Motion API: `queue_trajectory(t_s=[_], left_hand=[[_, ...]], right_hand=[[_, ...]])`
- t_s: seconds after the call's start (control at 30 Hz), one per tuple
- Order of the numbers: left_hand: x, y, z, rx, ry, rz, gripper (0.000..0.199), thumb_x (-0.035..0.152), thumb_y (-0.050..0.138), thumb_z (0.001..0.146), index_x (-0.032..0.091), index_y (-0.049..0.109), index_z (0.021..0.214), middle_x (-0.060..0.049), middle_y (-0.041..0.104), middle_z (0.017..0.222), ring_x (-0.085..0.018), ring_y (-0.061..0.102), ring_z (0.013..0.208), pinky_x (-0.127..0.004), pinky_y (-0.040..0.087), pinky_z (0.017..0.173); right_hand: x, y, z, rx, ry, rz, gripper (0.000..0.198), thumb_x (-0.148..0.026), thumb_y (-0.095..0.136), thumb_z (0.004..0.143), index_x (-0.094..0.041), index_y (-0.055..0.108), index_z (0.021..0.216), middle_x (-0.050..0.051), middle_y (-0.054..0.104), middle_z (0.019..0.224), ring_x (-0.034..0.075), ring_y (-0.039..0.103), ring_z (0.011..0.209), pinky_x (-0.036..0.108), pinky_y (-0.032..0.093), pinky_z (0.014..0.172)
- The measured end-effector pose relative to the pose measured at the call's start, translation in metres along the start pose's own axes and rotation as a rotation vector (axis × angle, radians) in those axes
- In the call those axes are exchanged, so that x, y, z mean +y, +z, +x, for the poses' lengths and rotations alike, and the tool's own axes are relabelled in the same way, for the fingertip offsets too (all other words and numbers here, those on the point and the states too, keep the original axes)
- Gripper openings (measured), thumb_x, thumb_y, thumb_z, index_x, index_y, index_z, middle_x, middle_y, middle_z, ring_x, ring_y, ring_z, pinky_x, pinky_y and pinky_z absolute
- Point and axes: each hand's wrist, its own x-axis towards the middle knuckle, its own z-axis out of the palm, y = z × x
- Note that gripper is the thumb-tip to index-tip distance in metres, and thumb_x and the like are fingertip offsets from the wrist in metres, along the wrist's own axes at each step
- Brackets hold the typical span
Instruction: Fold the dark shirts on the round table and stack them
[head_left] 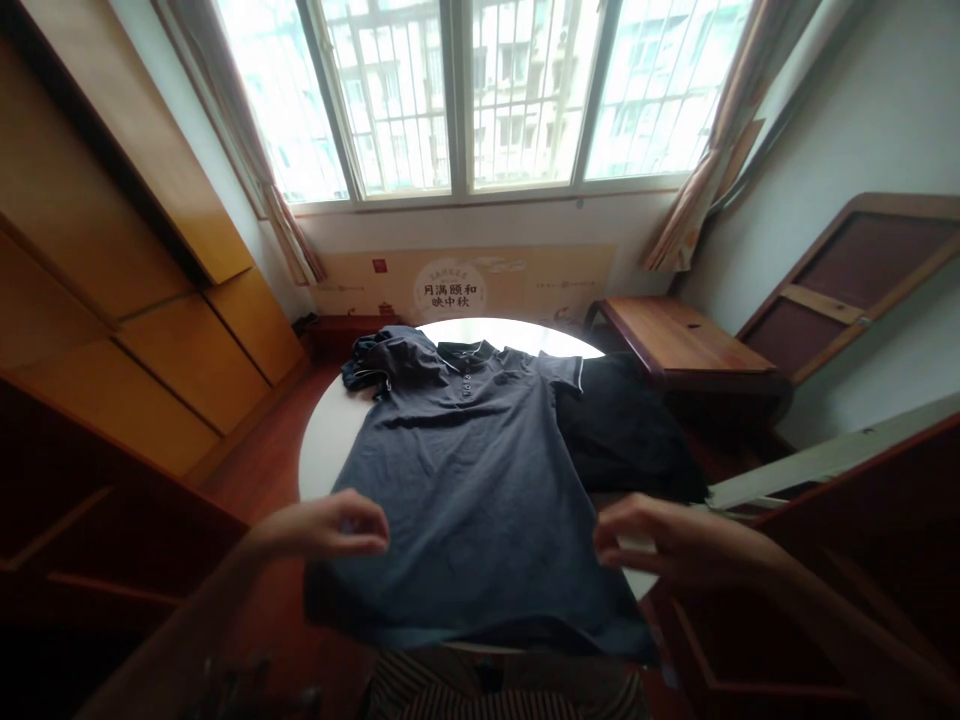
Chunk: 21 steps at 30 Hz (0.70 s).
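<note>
A dark short-sleeved polo shirt (465, 480) lies front side up on a round white table (326, 440), collar pointing toward the window (517, 100), hem draped over the near edge. The laying-out looks largely done: the body is spread wide, the buttons face up, and the sleeve on the right rests on a black cloth (626, 425). No fold crosses the body, though soft creases run over it, so smoothing seems unfinished. A dark cloth bundle (363, 362) sits rumpled beside the shirt's far left side. The person's left hand (330, 522) and right hand (667, 535) hover by the shirt's two sides, fingers loosely curled and apparently grasping nothing; whether any fingertip brushes the fabric cannot be told.
</note>
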Motion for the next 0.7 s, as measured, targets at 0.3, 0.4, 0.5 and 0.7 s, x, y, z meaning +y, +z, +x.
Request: queue_trajectory(t_s=[0.3, 0.4, 0.5, 0.7], left_hand=[[-0.052, -0.148, 0.208, 0.713, -0.157, 0.572, 0.031, 0.03, 0.045, 0.095, 0.014, 0.069, 0.106, -0.014, 0.067, 0.116, -0.024, 0.061, 0.111, -0.033, 0.043, 0.1], [-0.071, -0.167, 0.247, 0.683, -0.307, 0.627, 0.035, 0.031, 0.05, 0.092, 0.01, 0.063, 0.118, -0.019, 0.061, 0.127, -0.03, 0.054, 0.122, -0.041, 0.038, 0.105], [-0.095, -0.171, 0.263, 0.651, -0.395, 0.623, 0.05, 0.044, 0.063, 0.085, 0.009, 0.06, 0.12, -0.024, 0.06, 0.126, -0.037, 0.052, 0.121, -0.047, 0.039, 0.102], [-0.116, -0.169, 0.274, 0.633, -0.382, 0.611, 0.032, 0.034, 0.069, 0.077, 0.013, 0.068, 0.101, -0.018, 0.061, 0.116, -0.036, 0.053, 0.115, -0.047, 0.041, 0.1]], right_hand=[[0.121, -0.104, 0.237, 0.35, 0.384, -0.15, 0.026, -0.033, 0.059, 0.09, -0.012, 0.072, 0.094, 0.012, 0.073, 0.101, 0.021, 0.064, 0.092, 0.026, 0.047, 0.084], [0.154, -0.106, 0.28, 0.341, 0.497, -0.165, 0.029, -0.033, 0.062, 0.09, -0.007, 0.071, 0.1, 0.018, 0.07, 0.11, 0.025, 0.064, 0.103, 0.028, 0.045, 0.09], [0.182, -0.097, 0.299, 0.365, 0.6, -0.166, 0.049, -0.042, 0.062, 0.091, -0.002, 0.062, 0.118, 0.027, 0.062, 0.125, 0.031, 0.059, 0.116, 0.032, 0.044, 0.096], [0.211, -0.089, 0.316, 0.355, 0.685, -0.114, 0.058, -0.047, 0.07, 0.083, 0.0, 0.062, 0.115, 0.029, 0.062, 0.122, 0.035, 0.061, 0.113, 0.036, 0.048, 0.091]])
